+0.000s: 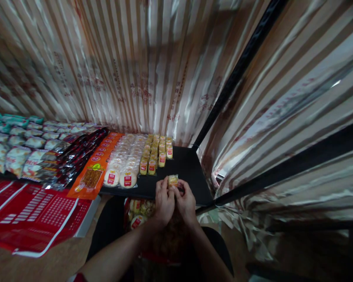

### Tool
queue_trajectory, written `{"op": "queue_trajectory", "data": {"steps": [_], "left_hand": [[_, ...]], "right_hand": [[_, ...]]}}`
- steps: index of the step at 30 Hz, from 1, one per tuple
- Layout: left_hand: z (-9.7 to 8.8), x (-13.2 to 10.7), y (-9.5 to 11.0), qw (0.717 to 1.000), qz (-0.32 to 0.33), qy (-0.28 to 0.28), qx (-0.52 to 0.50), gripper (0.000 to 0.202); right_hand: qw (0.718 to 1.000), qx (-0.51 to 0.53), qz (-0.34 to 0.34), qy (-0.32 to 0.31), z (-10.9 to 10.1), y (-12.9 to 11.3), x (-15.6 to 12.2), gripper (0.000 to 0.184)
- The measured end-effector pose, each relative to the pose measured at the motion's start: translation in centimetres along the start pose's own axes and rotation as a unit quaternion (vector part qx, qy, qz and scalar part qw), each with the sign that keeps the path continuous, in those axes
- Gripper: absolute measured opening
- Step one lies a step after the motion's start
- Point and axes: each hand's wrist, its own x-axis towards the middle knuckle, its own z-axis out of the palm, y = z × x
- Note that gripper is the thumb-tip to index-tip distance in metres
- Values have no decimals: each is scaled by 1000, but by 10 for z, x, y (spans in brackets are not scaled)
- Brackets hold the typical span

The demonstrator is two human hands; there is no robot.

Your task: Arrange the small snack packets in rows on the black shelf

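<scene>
Between my two hands, just over the shelf's front edge, is a small yellow wrapped snack (pixel 173 180). My left hand (pixel 164 199) pinches it from the left. My right hand (pixel 185 199) has its fingers closed on the right side of the same snack. Beyond them, rows of similar yellow wrapped snacks (pixel 152 166) stand on the black shelf (pixel 184 166). Left of those lie rows of round white wrapped crackers (pixel 128 179). Below my hands, at my lap, an open bag (pixel 141 209) holds more yellow and round wrapped snacks, partly hidden by my forearms.
Farther left are an orange snack packet (pixel 90 178), dark red packets (pixel 73 156) and several white packets (pixel 17 160). A red and white bag (pixel 38 215) hangs at the lower left. Black poles (pixel 223 102) and striped curtains (pixel 120 70) bound the shelf behind and on the right.
</scene>
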Motion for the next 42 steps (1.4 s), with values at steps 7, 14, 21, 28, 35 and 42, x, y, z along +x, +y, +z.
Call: {"op": "queue_trajectory", "data": {"steps": [7, 14, 21, 28, 35, 42], "left_hand": [[37, 41, 8, 998, -14, -14, 52, 41], [54, 72, 11, 994, -19, -15, 107, 41], [57, 93, 3, 991, 33, 20, 131, 43], [57, 108, -3, 993, 4, 1, 121, 43], [61, 114, -15, 997, 7, 27, 69, 41], [67, 117, -26, 998, 28, 29, 38, 43]], "right_hand": [[998, 25, 31, 41, 8, 33, 55, 34], [998, 35, 17, 53, 21, 47, 101, 35], [999, -4, 3, 54, 38, 39, 134, 34], [999, -34, -25, 27, 48, 36, 154, 29], [995, -71, -61, 27, 53, 39, 155, 32], [990, -126, -65, 17, 58, 44, 153, 38]]}}
